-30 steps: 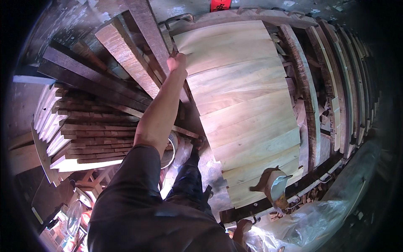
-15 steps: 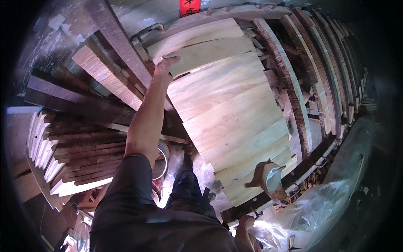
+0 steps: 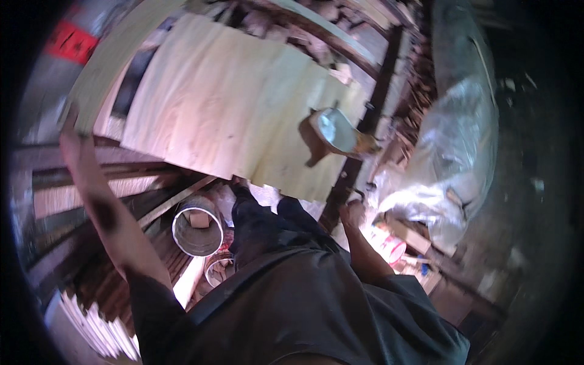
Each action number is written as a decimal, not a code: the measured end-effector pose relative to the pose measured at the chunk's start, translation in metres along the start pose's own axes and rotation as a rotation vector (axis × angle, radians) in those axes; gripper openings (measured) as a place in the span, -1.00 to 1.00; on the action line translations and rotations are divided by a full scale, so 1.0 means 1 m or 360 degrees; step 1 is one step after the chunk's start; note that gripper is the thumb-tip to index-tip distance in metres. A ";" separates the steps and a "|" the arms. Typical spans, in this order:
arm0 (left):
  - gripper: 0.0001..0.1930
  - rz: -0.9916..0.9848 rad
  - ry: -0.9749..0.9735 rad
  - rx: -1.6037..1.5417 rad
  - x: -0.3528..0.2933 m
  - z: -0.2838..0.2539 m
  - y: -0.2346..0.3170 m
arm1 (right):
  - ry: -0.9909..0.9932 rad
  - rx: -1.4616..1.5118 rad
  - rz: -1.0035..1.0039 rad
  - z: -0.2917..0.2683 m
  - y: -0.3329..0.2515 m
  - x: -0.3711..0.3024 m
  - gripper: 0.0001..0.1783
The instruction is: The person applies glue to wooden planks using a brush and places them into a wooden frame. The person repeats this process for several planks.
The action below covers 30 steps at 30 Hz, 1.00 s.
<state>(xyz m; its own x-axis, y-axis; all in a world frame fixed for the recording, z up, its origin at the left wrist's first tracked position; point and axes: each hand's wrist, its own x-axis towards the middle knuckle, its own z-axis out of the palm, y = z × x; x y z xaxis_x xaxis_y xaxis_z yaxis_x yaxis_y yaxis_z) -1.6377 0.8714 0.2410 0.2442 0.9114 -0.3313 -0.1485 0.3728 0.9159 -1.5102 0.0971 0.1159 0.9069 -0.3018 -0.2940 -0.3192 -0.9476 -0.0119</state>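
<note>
From here I see the left hand (image 3: 74, 135) gripping a board (image 3: 115, 64); whether the right hand (image 3: 353, 213) grips anything, I can't tell. The red sign's (image 3: 70, 42) writing blurs.

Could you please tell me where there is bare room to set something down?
The pale boards are bare between the plank in the left hand and the white container. It is crowded around the buckets, and between the dark beam and plastic sheet, where wood scraps lie.

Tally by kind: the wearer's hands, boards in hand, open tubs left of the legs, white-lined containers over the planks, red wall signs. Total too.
Left hand and right hand: 2
Held board: 1
Tubs: 2
Container: 1
Red sign: 1
Total: 7
</note>
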 end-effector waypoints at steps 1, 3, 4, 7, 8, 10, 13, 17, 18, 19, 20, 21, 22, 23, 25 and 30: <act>-0.49 0.0056 -0.0066 -0.0015 -0.024 0.016 -0.007 | 0.0041 0.0103 -0.0058 0.027 0.050 0.015 -0.68; -0.49 0.0168 -0.0036 0.0030 -0.086 0.018 -0.013 | -0.0125 0.0170 -0.0028 -0.023 0.001 -0.009 -0.68; -0.49 0.0133 -0.0041 0.0044 -0.108 0.023 -0.027 | -0.0180 0.0199 0.0005 -0.048 -0.016 -0.022 -0.68; -0.49 -0.0138 0.0242 0.0061 -0.174 0.011 -0.071 | -0.0071 0.0184 -0.0344 -0.081 -0.024 -0.028 -0.60; -0.49 -0.0161 0.0237 0.0055 -0.200 0.005 -0.089 | 0.0115 0.0069 -0.0511 -0.095 -0.034 -0.031 -0.57; -0.49 -0.0423 0.0359 0.0253 -0.246 -0.003 -0.120 | 0.0261 0.0263 -0.0721 -0.104 -0.035 -0.023 -0.51; -0.51 -0.0508 0.0337 0.0144 -0.323 0.003 -0.154 | 0.0546 0.0513 -0.1079 -0.121 -0.062 0.001 -0.38; -0.49 -0.0474 0.0169 0.0011 -0.390 0.007 -0.196 | 0.0122 0.1187 -0.1141 -0.158 -0.114 0.014 -0.31; -0.53 -0.0506 0.0242 0.0303 -0.402 0.011 -0.202 | 0.0010 0.1293 -0.1103 -0.165 -0.124 0.018 -0.28; -0.56 -0.0545 0.0314 0.0593 -0.412 0.016 -0.210 | 0.0061 0.1228 -0.1152 -0.165 -0.128 0.025 -0.31; -0.59 -0.0584 0.0386 0.0885 -0.418 0.018 -0.220 | 0.0115 0.1164 -0.1195 -0.165 -0.131 0.032 -0.33; -0.60 -0.0446 0.0336 0.0767 -0.421 0.011 -0.242 | 0.0165 0.1094 -0.1234 -0.163 -0.132 0.036 -0.35; -0.61 -0.0322 0.0280 0.0643 -0.424 0.004 -0.266 | 0.0150 0.1012 -0.1251 -0.166 -0.133 0.038 -0.40; -0.66 -0.0358 0.0284 0.0594 -0.429 0.005 -0.279 | 0.0138 0.0919 -0.1254 -0.169 -0.130 0.040 -0.44; -0.68 -0.0387 0.0241 0.0664 -0.432 -0.002 -0.303 | 0.0152 0.0850 -0.1273 -0.170 -0.124 0.038 -0.57; -0.73 -0.0378 0.0217 0.0830 -0.446 0.024 -0.292 | 0.0173 0.0665 -0.1311 -0.168 -0.118 0.021 -0.61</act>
<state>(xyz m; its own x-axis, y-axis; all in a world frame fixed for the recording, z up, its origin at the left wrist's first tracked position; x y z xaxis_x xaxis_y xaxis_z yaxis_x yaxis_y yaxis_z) -1.6807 0.3517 0.1266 0.0828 0.8404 -0.5357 0.3945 0.4660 0.7920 -1.4073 0.1851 0.2718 0.9054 0.4214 0.0513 0.3831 -0.7590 -0.5264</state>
